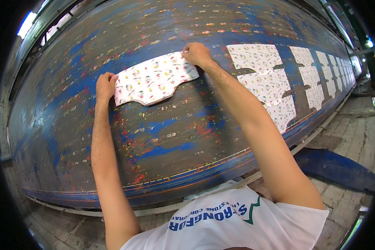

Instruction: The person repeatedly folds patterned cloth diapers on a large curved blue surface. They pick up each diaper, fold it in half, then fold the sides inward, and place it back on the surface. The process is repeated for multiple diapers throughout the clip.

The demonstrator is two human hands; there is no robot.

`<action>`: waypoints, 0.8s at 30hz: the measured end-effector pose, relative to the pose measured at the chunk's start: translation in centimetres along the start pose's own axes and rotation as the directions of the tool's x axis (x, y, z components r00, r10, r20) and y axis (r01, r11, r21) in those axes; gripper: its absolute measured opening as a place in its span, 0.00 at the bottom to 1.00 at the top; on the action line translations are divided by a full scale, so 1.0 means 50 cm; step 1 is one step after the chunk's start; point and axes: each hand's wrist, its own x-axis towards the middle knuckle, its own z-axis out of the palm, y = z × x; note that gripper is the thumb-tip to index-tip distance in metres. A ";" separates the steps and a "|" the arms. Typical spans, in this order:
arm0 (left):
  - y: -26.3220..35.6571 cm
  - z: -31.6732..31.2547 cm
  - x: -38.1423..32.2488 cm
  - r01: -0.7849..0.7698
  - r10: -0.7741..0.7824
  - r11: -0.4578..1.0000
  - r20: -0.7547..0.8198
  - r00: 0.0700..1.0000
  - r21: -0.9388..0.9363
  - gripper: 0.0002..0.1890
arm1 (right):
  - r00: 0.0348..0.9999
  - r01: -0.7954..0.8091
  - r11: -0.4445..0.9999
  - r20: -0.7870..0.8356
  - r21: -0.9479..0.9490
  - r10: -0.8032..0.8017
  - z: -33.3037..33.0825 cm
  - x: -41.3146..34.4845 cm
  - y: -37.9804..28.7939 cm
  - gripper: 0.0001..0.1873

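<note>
A white printed fabric piece (156, 78), with small coloured figures and a curved lower edge, is stretched between my hands over a long paint-stained table (168, 125). My left hand (105, 86) pinches its left upper corner. My right hand (197, 54) grips the right upper corner, thumb and fingers closed on the edge. The piece shows more than one layer along its curved lower edge. Whether its underside touches the table cannot be told.
Matching printed fabric pieces (255, 57) lie flat on the table to the right, in columns running into the distance. The table's near edge (193, 176) carries orange lines. A dark blue sheet-like thing (337, 168) is beyond that edge at the right, above the tiled floor (353, 118).
</note>
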 end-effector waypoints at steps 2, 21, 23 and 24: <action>-0.002 0.002 0.015 0.022 -0.026 0.998 0.058 0.998 0.064 0.13 | 1.000 0.005 1.000 0.028 0.022 -0.005 0.000 0.003 0.000 0.16; 0.493 -0.176 -0.365 -0.406 0.357 0.890 -0.240 0.903 -0.207 0.06 | 0.983 0.172 0.916 -0.010 0.361 -0.181 -0.008 -0.007 0.037 0.18; 0.550 -0.197 -0.425 -0.406 0.342 0.886 -0.273 0.899 -0.226 0.07 | 0.964 0.209 0.770 0.006 0.603 -0.267 -0.026 -0.033 0.070 0.16; 0.573 -0.202 -0.451 -0.414 0.337 0.876 -0.299 0.893 -0.249 0.07 | 0.956 0.215 0.680 -0.009 0.701 -0.294 -0.042 -0.055 0.087 0.14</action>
